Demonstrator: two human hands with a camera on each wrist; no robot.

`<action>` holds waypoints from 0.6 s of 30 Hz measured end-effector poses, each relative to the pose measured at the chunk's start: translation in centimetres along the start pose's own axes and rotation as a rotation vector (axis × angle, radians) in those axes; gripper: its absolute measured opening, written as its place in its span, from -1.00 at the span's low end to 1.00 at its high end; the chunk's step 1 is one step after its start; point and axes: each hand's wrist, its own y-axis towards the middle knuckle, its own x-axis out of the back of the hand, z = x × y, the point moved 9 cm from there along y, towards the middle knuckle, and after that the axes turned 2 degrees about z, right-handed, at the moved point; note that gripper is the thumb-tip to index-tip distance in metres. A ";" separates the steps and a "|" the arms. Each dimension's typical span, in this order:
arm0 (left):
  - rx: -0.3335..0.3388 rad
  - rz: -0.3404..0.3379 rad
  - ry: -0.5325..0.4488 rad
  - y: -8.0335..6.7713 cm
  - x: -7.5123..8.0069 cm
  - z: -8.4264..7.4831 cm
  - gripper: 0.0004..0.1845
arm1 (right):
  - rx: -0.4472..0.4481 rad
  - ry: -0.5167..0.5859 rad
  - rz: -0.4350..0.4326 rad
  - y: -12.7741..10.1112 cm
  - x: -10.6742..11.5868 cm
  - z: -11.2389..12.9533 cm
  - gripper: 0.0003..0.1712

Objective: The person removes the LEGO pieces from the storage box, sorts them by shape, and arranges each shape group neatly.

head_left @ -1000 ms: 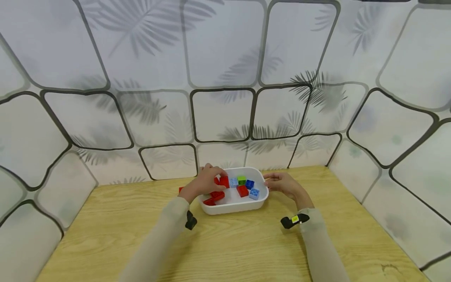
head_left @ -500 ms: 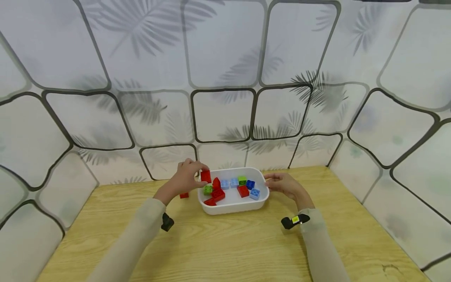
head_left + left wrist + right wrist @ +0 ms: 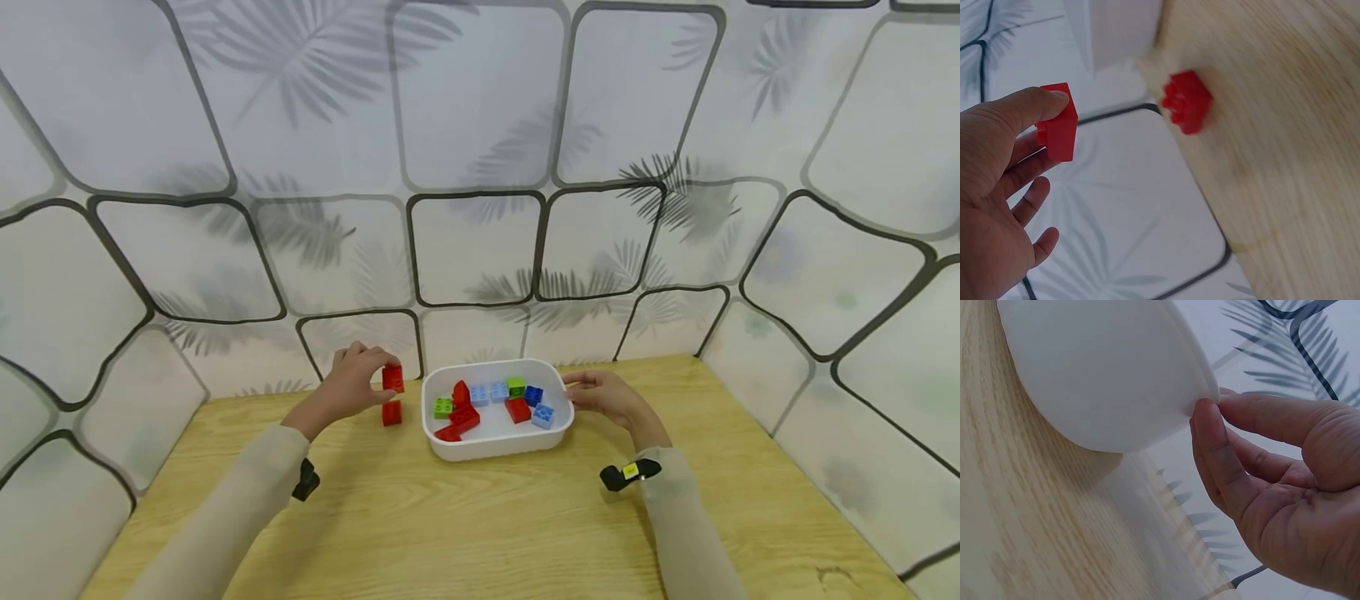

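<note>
Between thumb and fingers, my left hand (image 3: 343, 387) pinches a red toy brick (image 3: 393, 378), its studs turned toward the palm in the left wrist view. The held brick is off the table, just beyond a second red brick (image 3: 392, 412) that lies left of the white tray (image 3: 498, 451). At the tray's right end my right hand (image 3: 609, 398) pinches the rim between thumb and finger, as the right wrist view shows. Inside the tray are several red bricks (image 3: 465, 417), green bricks (image 3: 442, 407), light blue bricks (image 3: 543, 416) and a dark blue brick (image 3: 533, 396).
The tray stands on a wooden table (image 3: 480, 525) near its back edge. Close behind rises a patterned wall covering (image 3: 480, 250), which also encloses the left and right sides. A black wrist camera (image 3: 306, 480) sits on the left sleeve, another (image 3: 628, 472) on the right.
My left hand has come out of the tray with a red brick and moved left, over by the red brick on the table. The right hand has stayed at the tray's end.
</note>
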 end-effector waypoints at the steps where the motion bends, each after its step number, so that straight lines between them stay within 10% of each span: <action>1: 0.005 0.005 0.011 -0.2 -0.1 0.4 -0.59 | -0.002 -0.001 -0.003 0.0 0.0 -0.1 -0.41; 18: 0.068 0.101 0.049 -2.8 -2.2 4.7 -0.62 | -0.011 -0.003 -0.024 -0.2 0.0 -0.1 -0.40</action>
